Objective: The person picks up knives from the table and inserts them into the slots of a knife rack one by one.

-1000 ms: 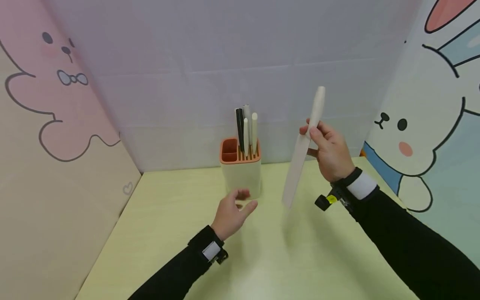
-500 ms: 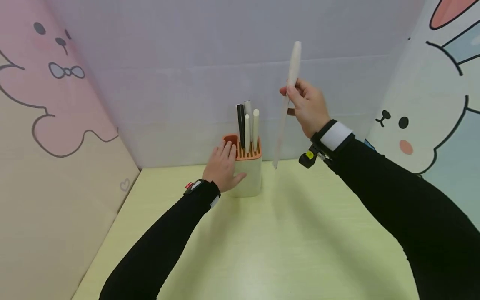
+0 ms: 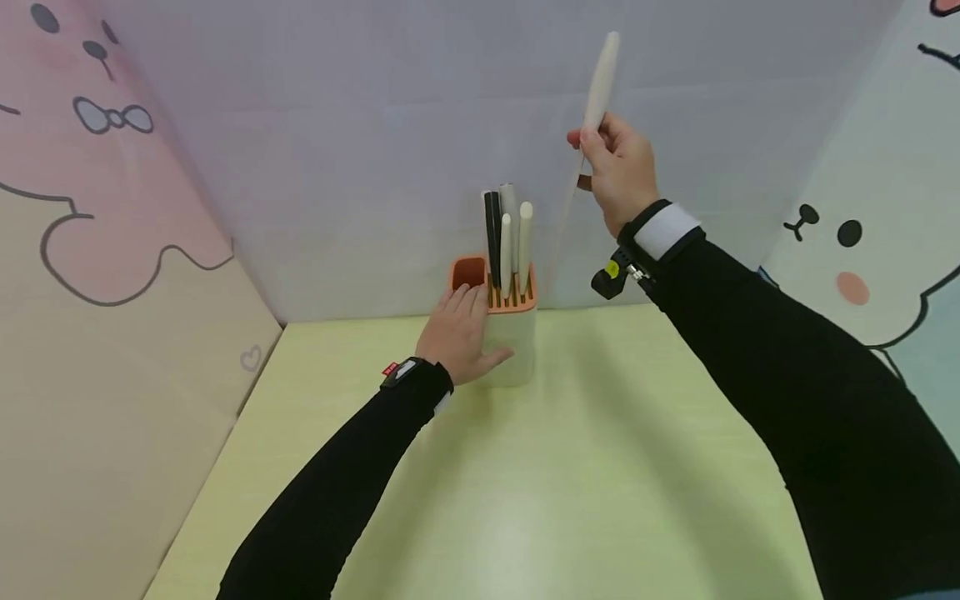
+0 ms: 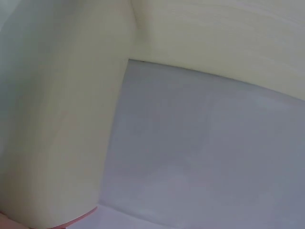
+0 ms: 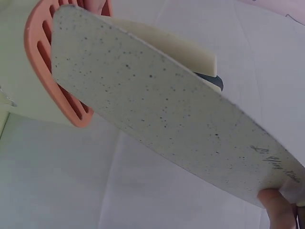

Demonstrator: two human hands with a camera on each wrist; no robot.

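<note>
A cream knife block (image 3: 516, 350) with an orange slotted top stands at the back of the table. My left hand (image 3: 457, 333) rests on its front left corner, fingers laid straight over the rim and thumb spread across the front. To the right and higher, my right hand (image 3: 626, 175) pinches a kitchen knife (image 3: 602, 83) where the white handle meets the blade. Handle up, the knife's blade slants down towards the block. In the right wrist view, its speckled blade (image 5: 157, 109) passes in front of the orange slots (image 5: 45, 52); whether the tip touches them I cannot tell.
Several handles stand in the block's right side, among them a black handle (image 3: 492, 237) and a white handle (image 3: 525, 242). An open compartment (image 3: 468, 273) lies at its left. A pale wall (image 3: 360, 208) rises just behind the yellowish table (image 3: 495, 500).
My left hand has gone from in front of the block onto its left corner. My right hand has lifted the knife and brought it left, nearer the block, its blade now edge-on.
</note>
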